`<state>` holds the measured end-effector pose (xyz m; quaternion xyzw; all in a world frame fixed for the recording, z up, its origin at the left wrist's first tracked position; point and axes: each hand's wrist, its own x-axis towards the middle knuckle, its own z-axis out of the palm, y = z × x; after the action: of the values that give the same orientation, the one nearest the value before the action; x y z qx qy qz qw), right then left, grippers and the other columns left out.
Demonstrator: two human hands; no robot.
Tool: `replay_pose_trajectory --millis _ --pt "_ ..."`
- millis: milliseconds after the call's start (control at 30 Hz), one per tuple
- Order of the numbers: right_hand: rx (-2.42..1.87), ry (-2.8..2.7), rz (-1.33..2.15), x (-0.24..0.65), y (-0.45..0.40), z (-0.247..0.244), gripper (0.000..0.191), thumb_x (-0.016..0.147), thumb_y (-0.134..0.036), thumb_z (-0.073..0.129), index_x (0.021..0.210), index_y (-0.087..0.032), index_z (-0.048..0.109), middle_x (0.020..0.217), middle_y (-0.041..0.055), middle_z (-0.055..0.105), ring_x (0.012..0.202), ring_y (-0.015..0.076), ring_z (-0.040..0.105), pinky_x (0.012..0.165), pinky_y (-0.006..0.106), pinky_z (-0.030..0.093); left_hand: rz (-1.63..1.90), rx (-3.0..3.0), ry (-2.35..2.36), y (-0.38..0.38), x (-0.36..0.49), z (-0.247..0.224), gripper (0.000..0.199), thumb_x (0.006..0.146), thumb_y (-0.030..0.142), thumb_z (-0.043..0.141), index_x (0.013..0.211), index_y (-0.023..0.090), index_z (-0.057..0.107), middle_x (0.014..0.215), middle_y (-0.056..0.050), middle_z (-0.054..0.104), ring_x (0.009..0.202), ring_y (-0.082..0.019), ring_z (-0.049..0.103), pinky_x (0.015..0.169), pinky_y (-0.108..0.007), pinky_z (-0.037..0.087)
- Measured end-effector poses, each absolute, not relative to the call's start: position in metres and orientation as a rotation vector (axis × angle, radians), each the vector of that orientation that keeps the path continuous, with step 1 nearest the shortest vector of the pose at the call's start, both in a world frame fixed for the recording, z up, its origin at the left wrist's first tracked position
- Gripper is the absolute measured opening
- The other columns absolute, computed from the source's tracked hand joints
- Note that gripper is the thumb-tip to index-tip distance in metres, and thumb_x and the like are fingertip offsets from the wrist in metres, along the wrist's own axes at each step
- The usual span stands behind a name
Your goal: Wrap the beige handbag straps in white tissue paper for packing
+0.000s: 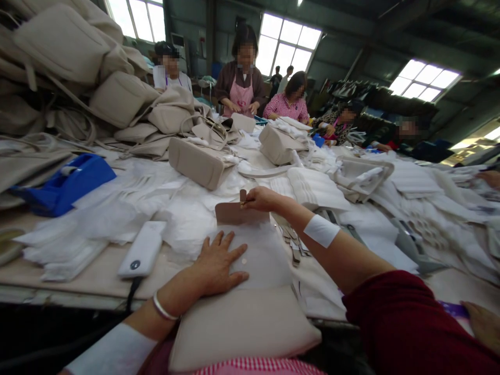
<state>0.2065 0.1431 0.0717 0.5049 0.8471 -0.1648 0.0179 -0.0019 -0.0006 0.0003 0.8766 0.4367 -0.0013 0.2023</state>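
A beige bag (242, 325) lies at the table's front edge, close to my body. On a thin white sheet (269, 255) that reaches from it, my left hand (221, 263) rests flat with its fingers spread. Farther forward, my right hand (261, 199) pinches the small tab on a brown-beige flap (230, 213) at the sheet's far end. White patches are stuck on both my forearms, and a silver bangle circles my left wrist.
A white power bank (143, 249) and blue tape dispenser (72, 182) sit left. Small tags (292, 239) lie beside the sheet. Beige bags (195, 161), white padding and paper cover the table. Several people stand or sit beyond; another person's hand (482, 323) is at right.
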Motion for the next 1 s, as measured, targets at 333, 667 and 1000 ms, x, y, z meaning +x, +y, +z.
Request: replay_pose_trajectory --millis 333,667,1000 --pt "1.319 2.925 -0.581 0.212 0.074 0.081 0.024 0.088 -0.027 0.054 0.082 -0.013 0.073 0.065 0.0023 0.063 0.059 0.0105 0.047 0.058 0.024 0.028 0.115 2.483 1.200 -0.004 -0.004 -0.003 0.076 0.078 0.075 0.044 0.144 0.038 0.039 0.155 -0.014 0.029 0.140 -0.047 0.020 0.104 -0.071 0.017" --pt "1.560 2.784 -0.968 0.226 0.040 0.048 0.029 0.089 -0.037 0.054 0.088 -0.014 0.073 0.070 -0.0005 0.064 0.065 0.0128 0.054 0.059 0.022 0.035 0.174 2.439 1.148 -0.004 -0.007 0.002 0.074 0.078 0.070 0.051 0.143 0.037 0.040 0.154 -0.010 0.035 0.138 -0.042 0.027 0.107 -0.066 0.019" --pt "1.523 2.854 -0.678 0.218 -0.001 0.038 0.029 0.094 -0.034 0.049 0.109 -0.023 0.071 0.106 0.0058 0.071 0.092 0.0184 0.064 0.080 0.025 0.044 0.784 2.087 1.488 -0.025 -0.038 0.002 0.046 0.084 0.049 0.054 0.112 0.015 0.066 0.116 -0.013 0.067 0.113 -0.028 0.058 0.102 -0.037 0.041"
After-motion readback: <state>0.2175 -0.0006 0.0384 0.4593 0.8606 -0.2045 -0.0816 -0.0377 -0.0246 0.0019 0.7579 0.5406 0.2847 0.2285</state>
